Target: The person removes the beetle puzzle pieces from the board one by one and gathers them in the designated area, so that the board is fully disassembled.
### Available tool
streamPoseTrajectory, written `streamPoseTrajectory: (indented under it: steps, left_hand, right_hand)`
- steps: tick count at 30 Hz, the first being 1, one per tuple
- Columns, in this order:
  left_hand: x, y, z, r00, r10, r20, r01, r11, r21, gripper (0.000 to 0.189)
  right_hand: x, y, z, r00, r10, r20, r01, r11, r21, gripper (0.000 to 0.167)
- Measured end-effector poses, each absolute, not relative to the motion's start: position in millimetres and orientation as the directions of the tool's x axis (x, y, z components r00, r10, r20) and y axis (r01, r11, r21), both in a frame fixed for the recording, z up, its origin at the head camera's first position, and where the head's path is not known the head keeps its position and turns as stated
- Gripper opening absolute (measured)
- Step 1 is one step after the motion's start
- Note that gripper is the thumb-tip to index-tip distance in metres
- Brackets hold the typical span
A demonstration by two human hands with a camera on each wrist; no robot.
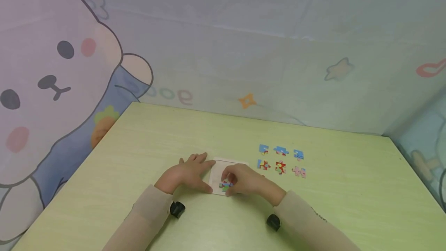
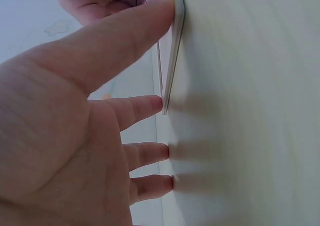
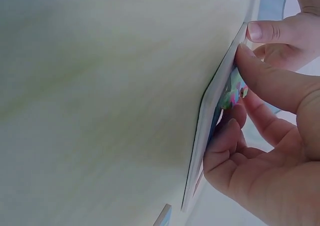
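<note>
A shallow, pale puzzle tray [image 1: 216, 173] lies on the table between the two hands. My left hand [image 1: 188, 173] is spread at its left side; in the left wrist view the thumb [image 2: 145, 23] and index fingertip touch the tray's edge, while the other fingertips rest on the table. Over the tray's lower right part, my right hand [image 1: 244, 179] pinches a small colourful jigsaw piece [image 1: 225, 186] between thumb and fingers. Green and pink print [image 3: 232, 91] shows there in the right wrist view. The right fingers partly hide the tray's inside.
Several loose jigsaw pieces [image 1: 280, 167] lie in rows to the right of the tray, blue, red and pink; one is mostly hidden behind the right forearm. The light table [image 1: 167, 134] meets a printed cloth backdrop [image 1: 223, 65] at its far edge.
</note>
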State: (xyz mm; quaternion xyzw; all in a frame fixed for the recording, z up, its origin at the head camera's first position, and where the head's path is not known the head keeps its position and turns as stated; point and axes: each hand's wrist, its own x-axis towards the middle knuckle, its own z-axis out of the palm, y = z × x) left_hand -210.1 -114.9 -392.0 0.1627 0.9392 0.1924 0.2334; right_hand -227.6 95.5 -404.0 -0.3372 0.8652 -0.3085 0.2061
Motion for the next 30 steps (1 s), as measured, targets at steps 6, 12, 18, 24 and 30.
streamPoseTrajectory:
  steps: [6, 12, 18, 24, 30]
  left_hand:
    - [-210.7, -115.2, -392.7, -0.838, 0.397, -0.374, 0.222, 0.875, 0.431, 0.084]
    - [-211.4, -115.4, -394.3, -0.839, 0.399, -0.37, 0.226, 0.873, 0.432, 0.084]
    - [-211.4, -114.8, -393.6, -0.836, 0.395, -0.381, 0.218, 0.876, 0.43, 0.083]
    - [-211.4, -114.6, -392.4, -0.834, 0.392, -0.388, 0.216, 0.88, 0.423, 0.084]
    - [-210.5, -113.9, -391.6, -0.835, 0.387, -0.391, 0.21, 0.881, 0.423, 0.084]
  right_hand:
    - [-226.6, 98.0, -402.2, -0.675, -0.728, -0.117, -0.474, 0.549, -0.688, 0.019]
    - [-225.5, 100.3, -399.7, -0.672, -0.736, -0.08, -0.488, 0.521, -0.7, 0.012]
    - [-230.0, 102.2, -403.9, -0.695, -0.709, -0.115, -0.432, 0.54, -0.723, 0.011]
    - [-231.8, 109.3, -398.0, -0.7, -0.707, -0.1, -0.422, 0.522, -0.741, 0.009]
    - [-232.6, 120.5, -392.8, -0.697, -0.712, -0.084, -0.431, 0.511, -0.744, 0.008]
